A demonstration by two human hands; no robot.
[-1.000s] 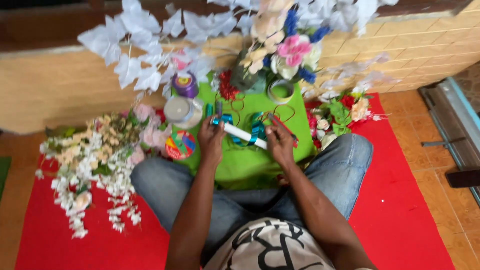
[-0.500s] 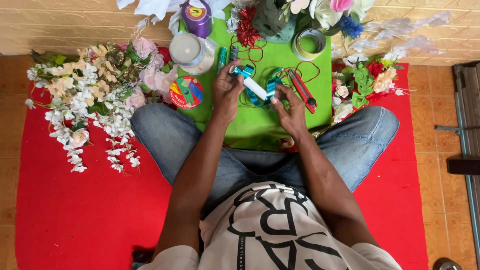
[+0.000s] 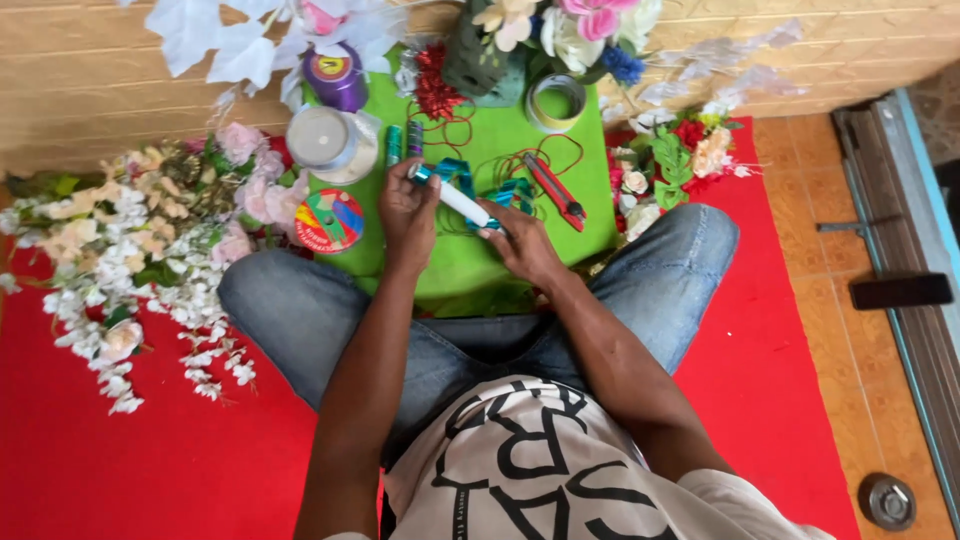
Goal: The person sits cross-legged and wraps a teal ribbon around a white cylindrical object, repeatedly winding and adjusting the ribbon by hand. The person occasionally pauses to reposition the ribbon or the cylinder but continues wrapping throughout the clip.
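I sit cross-legged on a red mat with a green cloth (image 3: 470, 265) in front of my knees. My left hand (image 3: 408, 212) and my right hand (image 3: 522, 243) together hold a thin white stick (image 3: 463, 204) wrapped partly in shiny teal ribbon (image 3: 452, 172). The left hand grips the stick's upper end, the right hand its lower end. Teal ribbon loops lie on the cloth just behind the hands. A red utility knife (image 3: 555, 189) lies right of the stick.
Pale artificial flowers (image 3: 140, 240) are piled at the left; red and white ones (image 3: 665, 170) at the right. A round container (image 3: 322, 140), purple spool (image 3: 338, 80), tape roll (image 3: 556, 101), colourful disc (image 3: 328, 221) and flower bouquet (image 3: 540, 30) stand near the brick wall. A door track (image 3: 905, 290) runs at right.
The view has shifted slightly; both hands stay on the ribbon-wrapped stick over the green cloth, turning it a little between the fingers.
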